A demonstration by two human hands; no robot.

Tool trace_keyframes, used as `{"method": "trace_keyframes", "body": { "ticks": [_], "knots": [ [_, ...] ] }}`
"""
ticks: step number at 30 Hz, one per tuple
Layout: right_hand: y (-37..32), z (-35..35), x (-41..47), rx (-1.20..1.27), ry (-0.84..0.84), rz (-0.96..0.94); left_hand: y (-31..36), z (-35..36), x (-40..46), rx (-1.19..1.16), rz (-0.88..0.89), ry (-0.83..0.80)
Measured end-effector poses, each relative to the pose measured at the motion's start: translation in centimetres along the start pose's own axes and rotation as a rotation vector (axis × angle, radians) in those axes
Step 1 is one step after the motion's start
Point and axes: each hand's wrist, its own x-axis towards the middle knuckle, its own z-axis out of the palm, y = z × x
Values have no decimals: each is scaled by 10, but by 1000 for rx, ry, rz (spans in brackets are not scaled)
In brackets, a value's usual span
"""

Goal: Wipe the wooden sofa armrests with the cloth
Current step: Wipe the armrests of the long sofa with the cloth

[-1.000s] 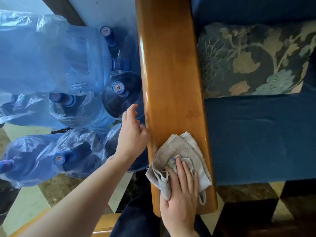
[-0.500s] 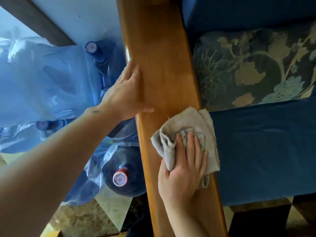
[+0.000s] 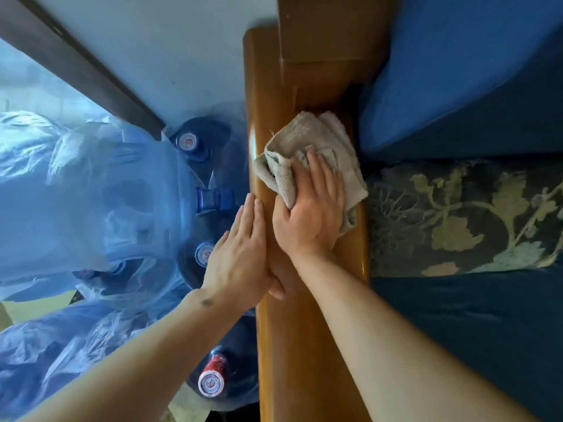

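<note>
Plastic-wrapped water jugs (image 3: 128, 208) stand at the left; the left hand (image 3: 240, 257) rests flat, fingers straight, on the wooden armrest (image 3: 307, 345) edge; the right hand (image 3: 310, 214) presses the beige cloth (image 3: 304, 138) onto the armrest's far end, beside a floral cushion (image 3: 463, 217)

Plastic-wrapped water jugs (image 3: 100, 208), blue cushion (image 3: 457, 71), floral pillow (image 3: 463, 217).
</note>
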Motion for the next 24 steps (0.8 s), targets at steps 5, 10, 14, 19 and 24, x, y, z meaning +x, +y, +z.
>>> {"method": "trace_keyframes", "body": {
  "ticks": [5,10,14,19,24],
  "knots": [
    [-7,15,49,2,-6,-144,0,-2,-1,3,8,-29],
    [-6,12,48,23,-18,-147,4,-9,1,-10,2,-60],
    [-8,10,51,43,-71,-131,5,-17,5,21,1,-24],
    [14,-11,-26,146,-145,-166,2,27,-53,-175,48,195],
    [20,-38,-135,150,-135,-184,-1,109,-165,-309,-72,174]
  ]
}}
